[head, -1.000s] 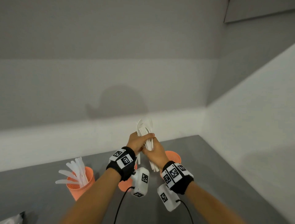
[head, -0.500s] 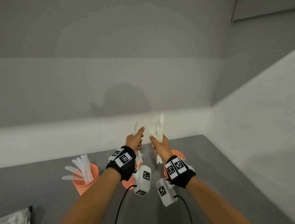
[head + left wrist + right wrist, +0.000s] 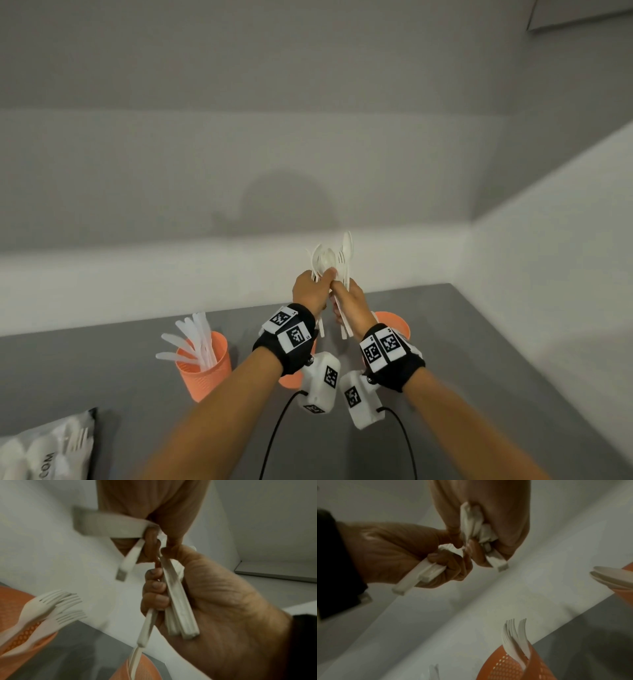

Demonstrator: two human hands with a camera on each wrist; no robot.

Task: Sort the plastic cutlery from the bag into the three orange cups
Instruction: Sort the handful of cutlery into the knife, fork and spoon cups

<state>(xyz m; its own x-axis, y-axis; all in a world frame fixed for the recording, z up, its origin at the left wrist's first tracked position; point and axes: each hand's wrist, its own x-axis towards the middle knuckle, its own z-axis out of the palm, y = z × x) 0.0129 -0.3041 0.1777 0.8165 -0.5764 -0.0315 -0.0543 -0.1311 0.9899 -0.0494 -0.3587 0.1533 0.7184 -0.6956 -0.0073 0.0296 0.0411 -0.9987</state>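
At centre frame, the left hand (image 3: pixel 310 289) and right hand (image 3: pixel 352 301) are meeting, each gripping a fistful of cutlery (image 3: pixel 330 262) upright above the orange cups (image 3: pixel 394 322), seemingly separating types before dropping.

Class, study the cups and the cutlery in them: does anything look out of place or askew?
Little stands out. The left cup holds only knives, though two lean far out over its rim. The middle cup holds forks. Both hands grip mixed cutlery above the cups.
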